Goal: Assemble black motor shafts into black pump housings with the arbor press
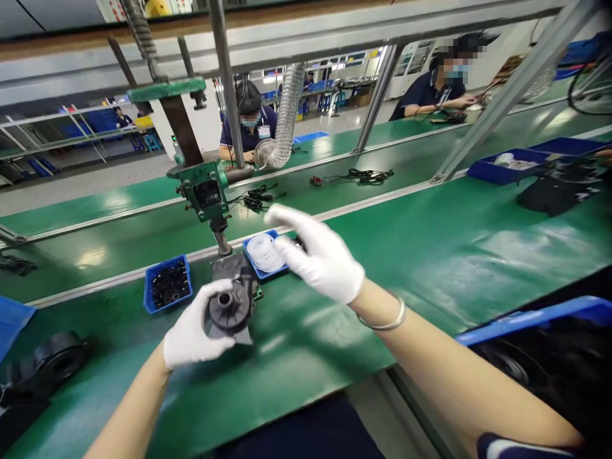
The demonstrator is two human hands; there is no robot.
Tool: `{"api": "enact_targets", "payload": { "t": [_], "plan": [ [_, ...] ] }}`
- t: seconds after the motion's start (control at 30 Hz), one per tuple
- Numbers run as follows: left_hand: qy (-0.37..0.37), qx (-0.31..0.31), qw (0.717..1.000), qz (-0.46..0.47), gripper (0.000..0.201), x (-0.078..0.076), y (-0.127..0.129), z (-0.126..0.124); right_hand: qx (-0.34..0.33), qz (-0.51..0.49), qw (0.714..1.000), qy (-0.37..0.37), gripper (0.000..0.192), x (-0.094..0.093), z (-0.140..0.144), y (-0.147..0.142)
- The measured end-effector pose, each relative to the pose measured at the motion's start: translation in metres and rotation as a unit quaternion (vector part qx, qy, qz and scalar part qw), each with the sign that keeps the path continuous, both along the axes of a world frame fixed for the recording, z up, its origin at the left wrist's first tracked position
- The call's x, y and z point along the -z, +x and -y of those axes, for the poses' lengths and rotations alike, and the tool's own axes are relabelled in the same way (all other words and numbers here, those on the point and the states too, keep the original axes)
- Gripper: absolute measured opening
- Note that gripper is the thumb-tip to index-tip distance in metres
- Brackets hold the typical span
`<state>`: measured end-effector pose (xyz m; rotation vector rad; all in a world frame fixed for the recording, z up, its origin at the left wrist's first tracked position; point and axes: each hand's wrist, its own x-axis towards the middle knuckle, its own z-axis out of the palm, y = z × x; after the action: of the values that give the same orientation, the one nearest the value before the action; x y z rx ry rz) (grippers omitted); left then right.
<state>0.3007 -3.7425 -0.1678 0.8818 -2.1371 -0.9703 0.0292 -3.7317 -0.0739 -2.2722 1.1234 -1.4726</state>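
My left hand, in a white glove, holds a black round plastic part with a central hub, just above the green mat. My right hand, also gloved, reaches over a small blue tray of white rings, fingers spread and nothing visible in them. A green press stands right behind the black part, with a dark base plate under its ram.
A blue tray of small black parts sits left of the press. Black housings lie at the far left, a blue bin at near right. Other blue trays and cables lie further back. Two people work across the line.
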Motion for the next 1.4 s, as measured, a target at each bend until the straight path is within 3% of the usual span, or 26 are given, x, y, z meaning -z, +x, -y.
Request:
{"api": "enact_targets", "payload": {
  "t": [0.07, 0.13, 0.23, 0.33, 0.4, 0.47, 0.57, 0.77, 1.4],
  "plan": [
    [0.032, 0.041, 0.999, 0.017, 0.077, 0.017, 0.009, -0.019, -0.055, -0.145, 0.985, 0.078, 0.047, 0.046, 0.000, -0.003],
    [0.083, 0.059, 0.994, 0.038, 0.079, 0.030, 0.017, -0.027, -0.118, -0.214, 0.964, 0.108, 0.050, 0.082, -0.003, 0.001],
    [0.112, 0.039, 0.989, 0.094, 0.072, 0.033, 0.030, -0.027, -0.174, -0.262, 0.942, 0.118, 0.052, 0.107, -0.006, 0.012],
    [0.059, 0.031, 0.984, 0.168, 0.065, 0.021, 0.038, -0.026, -0.180, -0.300, 0.929, 0.121, 0.060, 0.112, -0.003, 0.019],
    [0.036, 0.039, 0.977, 0.208, 0.082, 0.016, 0.039, -0.031, -0.171, -0.316, 0.926, 0.114, 0.063, 0.114, 0.000, 0.023],
    [0.025, 0.018, 0.970, 0.242, 0.102, 0.017, 0.036, -0.036, -0.170, -0.324, 0.925, 0.103, 0.062, 0.116, 0.001, 0.026],
    [0.018, -0.047, 0.963, 0.264, 0.112, 0.029, 0.030, -0.041, -0.170, -0.326, 0.926, 0.087, 0.059, 0.122, -0.001, 0.031],
    [0.007, -0.093, 0.960, 0.264, 0.111, 0.046, 0.030, -0.041, -0.149, -0.337, 0.927, 0.073, 0.057, 0.126, -0.006, 0.037],
    [-0.033, -0.126, 0.947, 0.295, 0.112, 0.043, 0.028, -0.046, -0.117, -0.325, 0.936, 0.072, 0.055, 0.129, -0.015, 0.040]
  ]
}}
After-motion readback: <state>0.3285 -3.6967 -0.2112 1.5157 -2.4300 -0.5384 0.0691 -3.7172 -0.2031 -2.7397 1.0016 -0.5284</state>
